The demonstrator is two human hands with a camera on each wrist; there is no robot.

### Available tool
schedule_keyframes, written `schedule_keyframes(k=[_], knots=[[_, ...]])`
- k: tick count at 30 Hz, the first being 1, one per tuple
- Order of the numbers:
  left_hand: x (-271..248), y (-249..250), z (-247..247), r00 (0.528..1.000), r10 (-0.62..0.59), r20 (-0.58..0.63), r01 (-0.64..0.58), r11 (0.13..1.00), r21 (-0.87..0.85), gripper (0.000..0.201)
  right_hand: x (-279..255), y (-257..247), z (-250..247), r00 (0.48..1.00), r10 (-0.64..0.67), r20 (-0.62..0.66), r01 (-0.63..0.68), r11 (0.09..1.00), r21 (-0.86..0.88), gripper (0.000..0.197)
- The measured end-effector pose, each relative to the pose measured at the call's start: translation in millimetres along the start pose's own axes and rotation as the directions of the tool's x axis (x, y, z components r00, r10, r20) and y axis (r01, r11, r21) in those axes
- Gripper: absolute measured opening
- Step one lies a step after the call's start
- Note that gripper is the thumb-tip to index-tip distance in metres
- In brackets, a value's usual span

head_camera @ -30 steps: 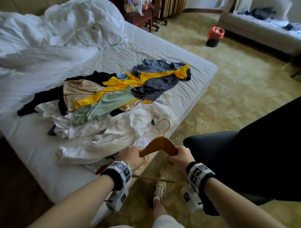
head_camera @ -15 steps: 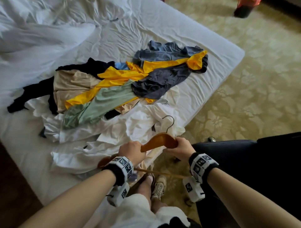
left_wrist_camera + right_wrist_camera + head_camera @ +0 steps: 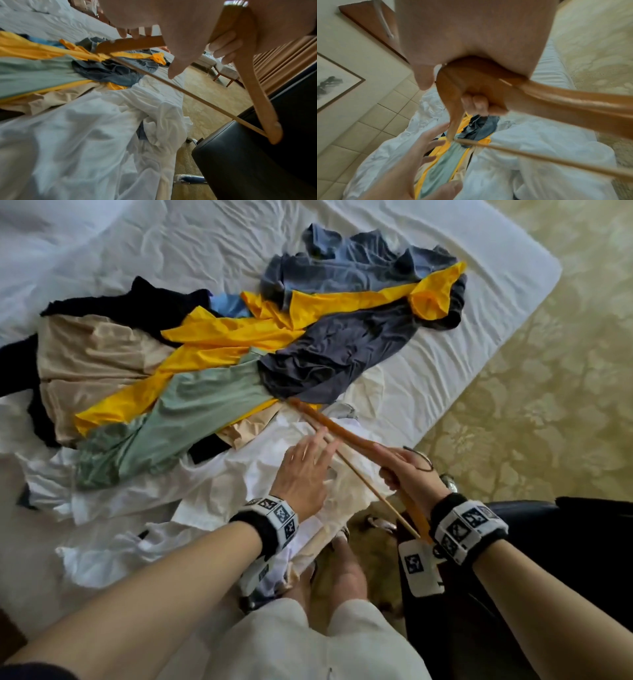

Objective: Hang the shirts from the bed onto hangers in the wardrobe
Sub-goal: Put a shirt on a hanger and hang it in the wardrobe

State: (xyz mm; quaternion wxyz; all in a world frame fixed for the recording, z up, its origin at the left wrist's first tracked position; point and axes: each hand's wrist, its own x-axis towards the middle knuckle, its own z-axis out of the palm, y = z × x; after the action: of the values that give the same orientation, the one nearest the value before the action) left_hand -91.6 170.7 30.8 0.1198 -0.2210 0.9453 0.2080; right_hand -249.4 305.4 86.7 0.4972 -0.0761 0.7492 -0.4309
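Left hand [image 3: 303, 470] has let go of the wooden hanger [image 3: 346, 433]: half a second ago it gripped one arm of it, now its fingers are spread flat over the white shirt [image 3: 219, 491]. Right hand [image 3: 407, 474] alone grips the hanger, which has swung from crosswise between the hands to pointing out over the clothes pile [image 3: 212, 364]. Head camera has tilted further down.

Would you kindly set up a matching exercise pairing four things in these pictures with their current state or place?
Things:
1. hanger
2. left hand
3. white shirt
4. yellow garment

States:
A. open, fingers spread above the white cloth
B. lying at the near edge of the bed
C. gripped by the right hand
D. stretched across the pile, partly under the dark grey garment

Pairs: 1-C, 2-A, 3-B, 4-D
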Motion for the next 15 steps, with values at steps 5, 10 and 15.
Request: schedule_keyframes(k=[5, 10, 15], knots=[[28.7, -1.3, 45.4, 0.964, -0.199, 0.176, 0.237, 0.942, -0.236, 0.048, 60.7, 44.4, -13.4, 0.975, -0.059, -0.213, -0.009, 0.952, -0.307, 0.045], [53.6, 5.2, 99.4, 0.901, -0.265, 0.344, 0.391, 0.839, -0.378, 0.038, 107.1, 92.1, 7.9, 0.983, 0.014, -0.183, -0.085, 0.919, -0.386, 0.054], [78.9, 12.2, 131.3, 0.880, -0.312, 0.357, 0.444, 0.806, -0.392, 0.029, 128.0, 123.7, 23.7, 0.987, 0.039, -0.156, -0.123, 0.813, -0.569, 0.049]])
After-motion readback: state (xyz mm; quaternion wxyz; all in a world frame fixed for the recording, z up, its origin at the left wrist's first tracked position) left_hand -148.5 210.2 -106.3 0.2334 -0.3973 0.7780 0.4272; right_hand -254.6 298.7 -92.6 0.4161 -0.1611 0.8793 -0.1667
